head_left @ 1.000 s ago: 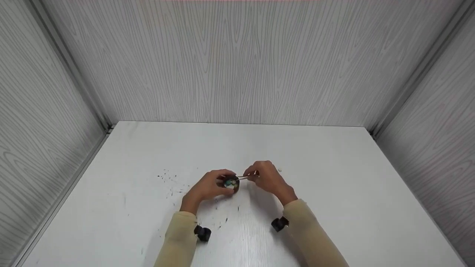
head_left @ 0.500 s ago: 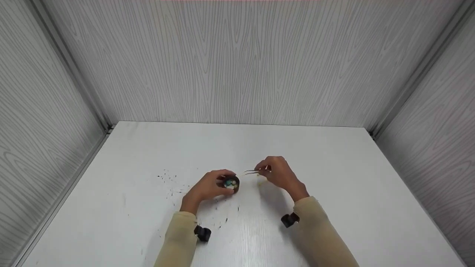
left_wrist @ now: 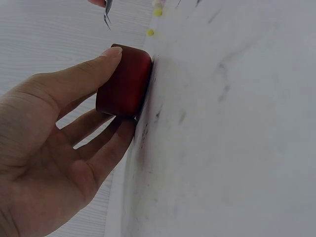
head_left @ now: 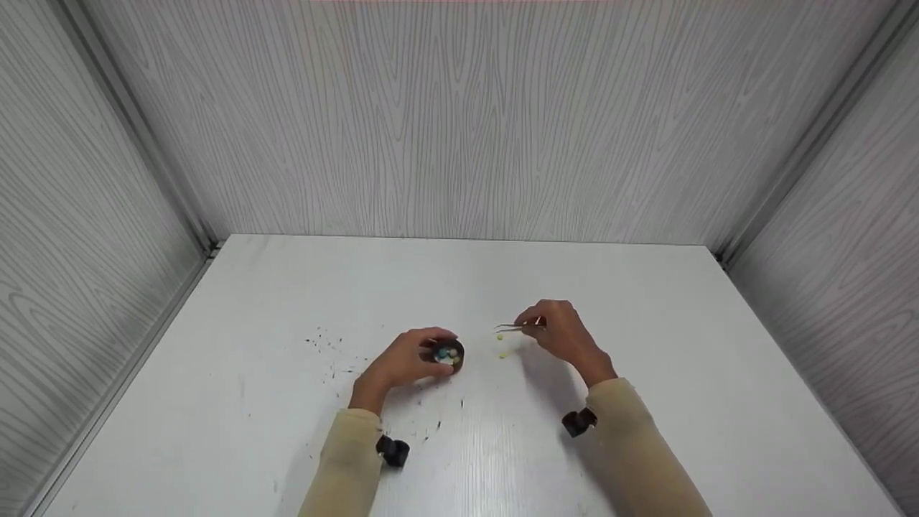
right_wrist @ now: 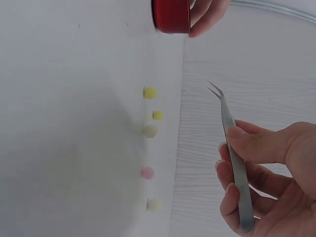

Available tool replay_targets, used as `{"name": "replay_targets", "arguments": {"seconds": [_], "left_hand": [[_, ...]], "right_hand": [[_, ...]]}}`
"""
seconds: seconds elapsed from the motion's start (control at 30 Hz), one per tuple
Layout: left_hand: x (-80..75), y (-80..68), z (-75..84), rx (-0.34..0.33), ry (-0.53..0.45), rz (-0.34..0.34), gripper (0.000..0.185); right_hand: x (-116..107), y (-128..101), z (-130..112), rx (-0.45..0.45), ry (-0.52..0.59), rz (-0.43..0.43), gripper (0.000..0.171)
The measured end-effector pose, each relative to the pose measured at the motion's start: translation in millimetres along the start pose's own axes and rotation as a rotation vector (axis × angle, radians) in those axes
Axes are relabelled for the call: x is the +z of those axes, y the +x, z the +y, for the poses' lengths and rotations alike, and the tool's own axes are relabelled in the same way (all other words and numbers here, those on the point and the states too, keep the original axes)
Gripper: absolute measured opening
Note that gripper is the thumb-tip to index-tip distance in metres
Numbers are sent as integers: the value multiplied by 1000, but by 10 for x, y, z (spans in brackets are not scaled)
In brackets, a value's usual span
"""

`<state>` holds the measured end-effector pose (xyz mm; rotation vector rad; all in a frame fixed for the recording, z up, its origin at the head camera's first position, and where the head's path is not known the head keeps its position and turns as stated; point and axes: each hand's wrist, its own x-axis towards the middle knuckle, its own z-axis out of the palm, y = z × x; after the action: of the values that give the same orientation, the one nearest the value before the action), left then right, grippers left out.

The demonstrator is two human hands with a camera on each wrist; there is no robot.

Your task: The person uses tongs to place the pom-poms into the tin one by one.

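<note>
My left hand [head_left: 402, 361] grips a small round red cup [left_wrist: 129, 81] between thumb and fingers, its base on the table. Several little balls, teal and yellowish among them, lie inside the cup in the head view. To the right, my right hand [head_left: 563, 334] pinches silver tweezers [right_wrist: 240, 177] with bent points. Their tips are slightly apart with nothing between them, above the table. Below and beside them lie a yellow ball [right_wrist: 150, 93], a smaller yellow ball [right_wrist: 158, 115], a cream ball [right_wrist: 150, 131], a pink ball [right_wrist: 147, 173] and a pale ball [right_wrist: 154, 205].
Dark specks and scuffs [head_left: 327, 343] mark the white table [head_left: 287, 287] left of the cup and in front of it. A wood-grain back wall [head_left: 459, 129] and side walls enclose the table. Black wrist cameras sit at both sleeves.
My right hand has drawn the tweezers away from the cup, rightward and slightly farther back. Yellow balls on the table have come into view. My left hand stays on the cup.
</note>
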<state>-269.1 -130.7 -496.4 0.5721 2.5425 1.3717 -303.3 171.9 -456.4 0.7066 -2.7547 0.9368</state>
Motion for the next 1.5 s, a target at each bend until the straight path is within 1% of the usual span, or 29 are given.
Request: {"name": "replay_targets", "arguments": {"seconds": [0.33,0.77,0.93,1.07,1.33,1.4,1.5], "left_hand": [[-3,-8,30,-32,-15,3,53],[18,-2,23,-44,-14,14,53],[14,2,31,-47,-11,12,53],[8,2,25,-37,-13,10,53],[3,-3,3,16,-13,1,52],[3,-3,3,19,-7,-1,52],[4,1,-7,22,-5,-1,52]], "right_hand": [[-150,-45,205,71,-39,-8,14],[-207,-107,412,113,-57,-1,15],[-214,-111,489,145,-78,10,15],[-217,-115,535,178,-70,28,14],[-217,-135,624,203,-50,51,15],[-217,-136,646,207,-47,56,14],[-218,-135,674,186,-55,67,13]]}}
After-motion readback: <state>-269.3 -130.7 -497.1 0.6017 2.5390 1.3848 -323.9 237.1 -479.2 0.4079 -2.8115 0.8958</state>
